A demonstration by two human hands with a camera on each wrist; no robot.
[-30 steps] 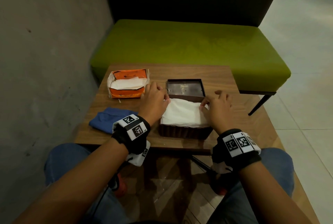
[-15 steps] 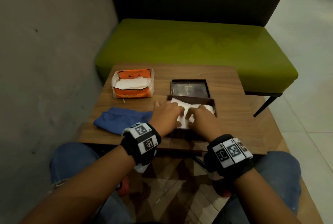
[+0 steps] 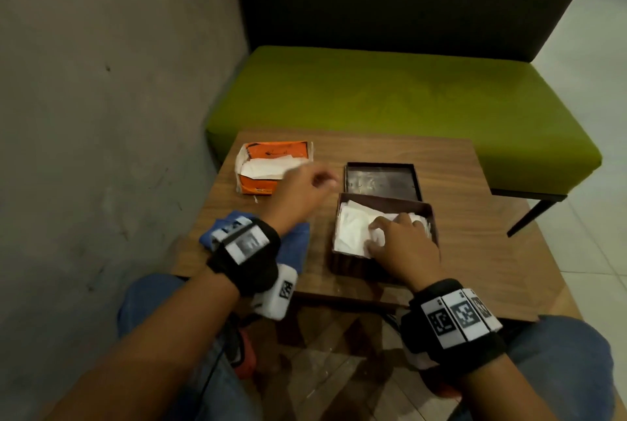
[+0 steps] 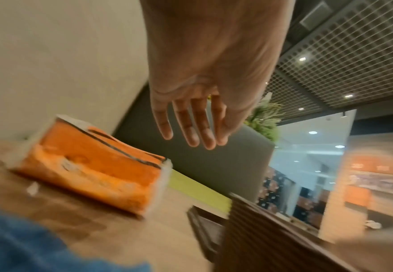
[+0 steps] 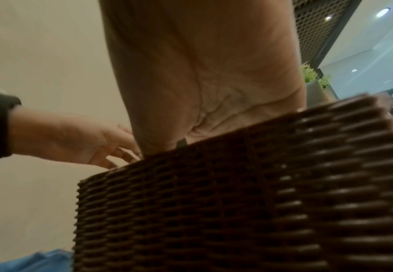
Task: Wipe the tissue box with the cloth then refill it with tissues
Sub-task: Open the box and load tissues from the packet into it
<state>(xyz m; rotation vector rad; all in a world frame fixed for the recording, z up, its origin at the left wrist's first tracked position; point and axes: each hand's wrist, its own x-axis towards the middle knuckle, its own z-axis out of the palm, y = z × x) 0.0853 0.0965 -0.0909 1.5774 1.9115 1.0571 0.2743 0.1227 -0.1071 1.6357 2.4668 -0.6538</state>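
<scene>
The dark brown woven tissue box (image 3: pixel 349 266) stands open on the wooden table (image 3: pixel 481 237), with a stack of white tissues (image 3: pixel 351 230) inside it. My right hand (image 3: pixel 390 227) rests on the tissues with its fingers spread over them; in the right wrist view the box wall (image 5: pixel 237 202) hides those fingers. My left hand (image 3: pixel 322 180) hovers blurred between the box and the orange tissue pack (image 3: pixel 261 185), fingers straight and holding nothing (image 4: pixel 191 136). The blue cloth (image 3: pixel 298 244) lies on the table under my left wrist.
The box's dark lid (image 3: pixel 381 181) lies flat just behind the box. A green bench (image 3: pixel 390 95) runs along the table's far edge and a grey wall (image 3: pixel 101 115) stands close on the left. My knees are under the near edge.
My left hand has lifted off the tissues and swung left and away, towards the orange pack. My right hand stays on the tissues, which now sit lower inside the box.
</scene>
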